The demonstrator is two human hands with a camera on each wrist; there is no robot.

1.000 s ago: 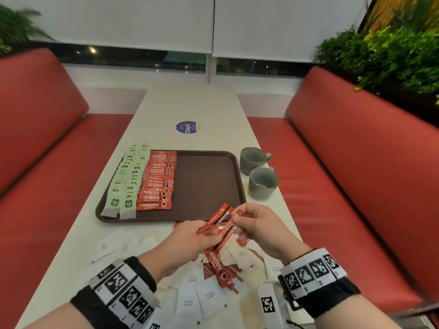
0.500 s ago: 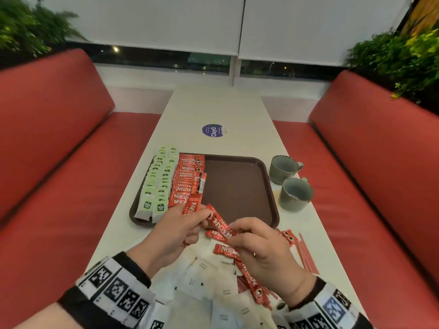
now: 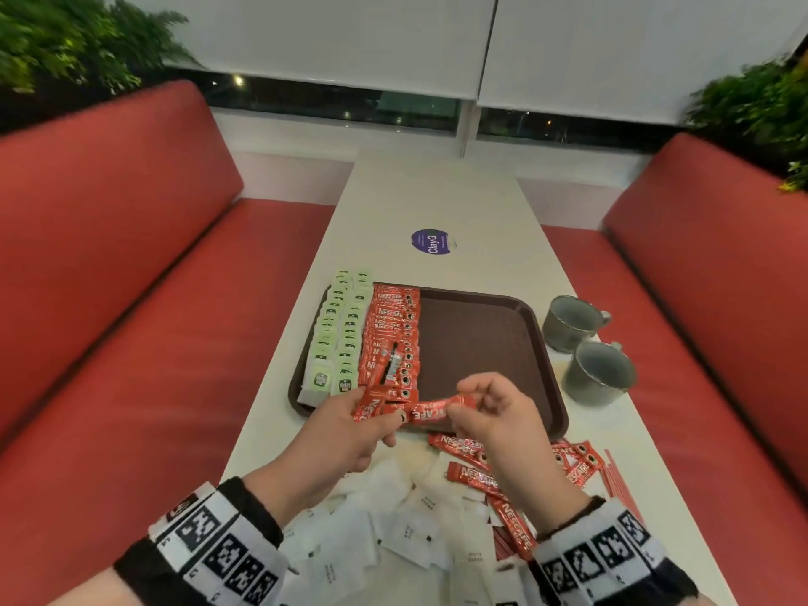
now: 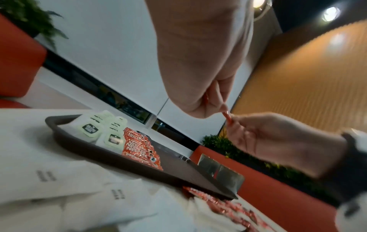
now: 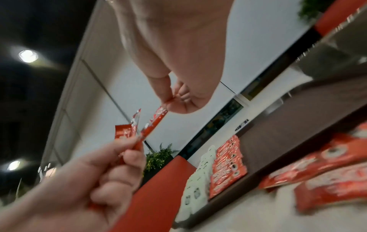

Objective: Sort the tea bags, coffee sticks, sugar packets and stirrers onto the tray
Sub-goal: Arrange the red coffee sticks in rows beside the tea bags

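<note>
A brown tray [image 3: 481, 338] holds two rows of green tea bags [image 3: 336, 338] along its left edge and a column of red coffee sticks [image 3: 393, 330] beside them. Over the tray's near edge my left hand [image 3: 376, 424] grips a small bunch of coffee sticks [image 3: 371, 406]. My right hand [image 3: 463, 408] pinches the right end of one red stick [image 3: 437, 411], and the left hand holds its other end. Loose coffee sticks [image 3: 476, 474], white sugar packets [image 3: 393, 518] and red stirrers [image 3: 621, 483] lie on the table near me.
Two grey cups [image 3: 586, 347] stand right of the tray. A round purple sticker [image 3: 430, 241] lies farther up the white table [image 3: 437, 199]. Red bench seats [image 3: 131, 343] flank the table on both sides; plants stand behind them.
Both hands have moved forward from the loose pile to the tray's near edge. The stick between them now lies level, where it slanted before. The camera view has swung left.
</note>
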